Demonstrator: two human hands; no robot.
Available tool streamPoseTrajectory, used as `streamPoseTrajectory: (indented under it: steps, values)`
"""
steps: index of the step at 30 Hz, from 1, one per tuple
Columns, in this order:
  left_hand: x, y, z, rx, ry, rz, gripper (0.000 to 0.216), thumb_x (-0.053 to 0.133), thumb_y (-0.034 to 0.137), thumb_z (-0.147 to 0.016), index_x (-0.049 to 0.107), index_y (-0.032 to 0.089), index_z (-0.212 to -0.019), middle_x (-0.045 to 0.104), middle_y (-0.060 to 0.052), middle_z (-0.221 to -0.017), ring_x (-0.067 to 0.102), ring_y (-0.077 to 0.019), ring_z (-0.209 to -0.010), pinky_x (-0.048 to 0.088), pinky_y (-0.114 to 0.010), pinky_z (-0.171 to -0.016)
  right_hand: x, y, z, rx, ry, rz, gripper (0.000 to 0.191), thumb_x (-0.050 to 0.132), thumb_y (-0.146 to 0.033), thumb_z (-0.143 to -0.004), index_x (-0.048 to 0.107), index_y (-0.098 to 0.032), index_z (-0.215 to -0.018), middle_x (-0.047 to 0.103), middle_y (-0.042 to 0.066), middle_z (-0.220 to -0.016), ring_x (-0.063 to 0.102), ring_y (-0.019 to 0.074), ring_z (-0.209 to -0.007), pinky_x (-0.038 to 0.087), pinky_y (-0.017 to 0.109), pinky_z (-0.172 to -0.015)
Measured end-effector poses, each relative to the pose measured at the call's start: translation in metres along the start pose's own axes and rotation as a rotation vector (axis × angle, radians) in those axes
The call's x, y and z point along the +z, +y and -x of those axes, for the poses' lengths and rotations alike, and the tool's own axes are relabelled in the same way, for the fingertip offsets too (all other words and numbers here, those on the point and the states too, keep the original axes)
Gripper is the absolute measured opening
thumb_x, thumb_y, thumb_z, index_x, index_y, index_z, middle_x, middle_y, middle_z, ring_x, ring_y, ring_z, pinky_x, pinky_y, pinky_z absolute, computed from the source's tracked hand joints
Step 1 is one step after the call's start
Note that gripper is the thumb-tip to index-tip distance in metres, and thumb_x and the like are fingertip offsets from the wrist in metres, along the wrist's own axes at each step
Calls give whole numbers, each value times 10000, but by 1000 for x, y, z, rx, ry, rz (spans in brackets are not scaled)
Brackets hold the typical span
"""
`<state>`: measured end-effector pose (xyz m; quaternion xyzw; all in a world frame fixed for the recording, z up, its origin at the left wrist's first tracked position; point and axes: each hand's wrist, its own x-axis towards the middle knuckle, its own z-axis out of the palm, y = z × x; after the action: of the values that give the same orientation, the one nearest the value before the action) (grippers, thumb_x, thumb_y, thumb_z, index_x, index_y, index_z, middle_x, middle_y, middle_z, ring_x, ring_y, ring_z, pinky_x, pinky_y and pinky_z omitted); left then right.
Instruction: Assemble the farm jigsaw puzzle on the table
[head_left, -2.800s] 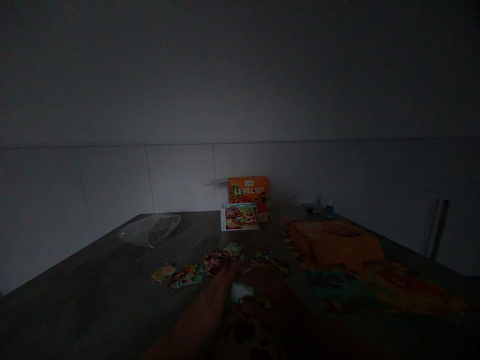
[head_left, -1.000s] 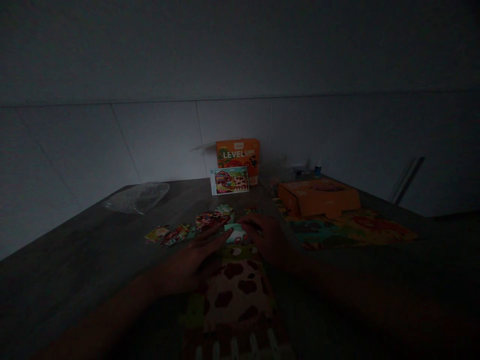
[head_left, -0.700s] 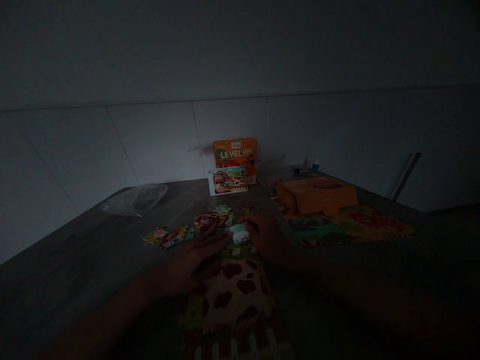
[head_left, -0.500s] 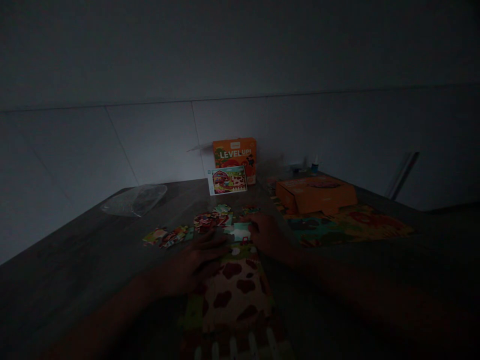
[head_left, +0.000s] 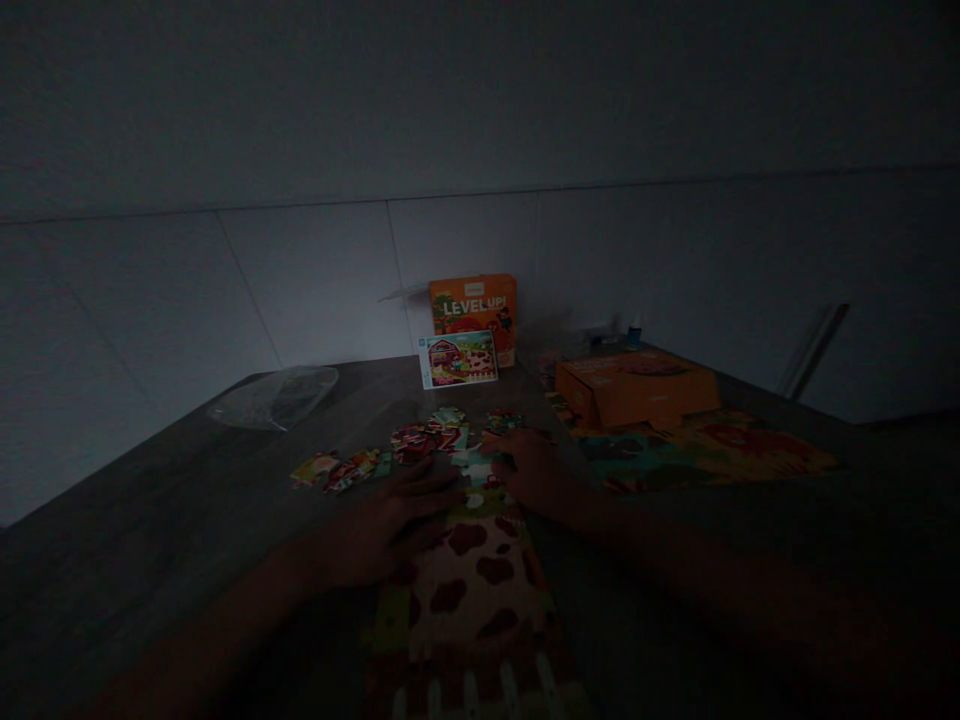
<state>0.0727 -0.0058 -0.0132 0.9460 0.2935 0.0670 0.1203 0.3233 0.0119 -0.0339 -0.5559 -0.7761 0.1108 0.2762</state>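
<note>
A partly joined jigsaw puzzle lies in front of me, showing a spotted cow above a white fence. My left hand rests flat along its left edge, fingers stretched out over the upper part. At the far end my right hand has its fingers bent around a light green and white puzzle piece, which meets the puzzle's top edge. Dim light hides whether the piece is fully locked in. Just beyond the hands lie loose pieces, with another small pile to the left.
A picture card leans against an upright orange box near the wall. On the right, an orange box sits on a colourful printed sheet. A clear plastic bag lies at the back left.
The light piece in my right hand has come slightly closer to the joined puzzle. My left hand stays in place. The whole view has shifted a little.
</note>
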Motion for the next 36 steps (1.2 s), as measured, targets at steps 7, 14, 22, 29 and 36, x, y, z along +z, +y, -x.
streamPoseTrajectory:
  steps: [7, 14, 22, 29, 36]
  values:
    - [0, -1, 1, -7, -5, 14, 456, 407, 377, -1021, 387, 350, -1475, 285, -13, -1588, 186, -310, -1477, 261, -587, -1171, 2, 2, -1, -22, 2, 20, 297, 614, -127, -803, 740, -189, -1065, 689, 117, -1148, 599, 267, -1117, 417, 426, -1006]
    - [-1, 2, 1, -17, -17, 6, 454, 394, 367, -1024, 394, 330, -1477, 289, -19, -1589, 222, -306, -1470, 269, -581, -1172, 7, 6, -2, -54, 23, 6, 271, 619, -102, -779, 755, -199, -993, 695, 101, -1129, 600, 260, -1103, 416, 440, -1002]
    - [-7, 7, -3, 103, 80, -8, 316, 494, 315, -990, 642, 247, -1261, 619, -72, -1312, 511, -240, -1274, 415, -449, -1100, -2, 0, 1, -91, -22, -6, 279, 618, -94, -759, 756, -188, -983, 698, 104, -1133, 597, 257, -1101, 415, 427, -1002]
    - [-6, 9, 0, 109, 100, 82, 296, 545, 292, -961, 660, 243, -1229, 632, -83, -1233, 574, -224, -1161, 479, -387, -1022, -2, -2, 3, -162, -25, 38, 329, 618, -62, -696, 753, -186, -970, 674, 106, -1186, 577, 275, -1115, 404, 438, -994]
    - [-9, 12, 0, 137, 93, 103, 264, 586, 252, -921, 685, 237, -1165, 631, -87, -1182, 583, -229, -1129, 492, -366, -997, -3, -2, 3, -186, -34, 55, 335, 628, -80, -654, 760, -192, -942, 680, 108, -1158, 594, 279, -1059, 431, 424, -941]
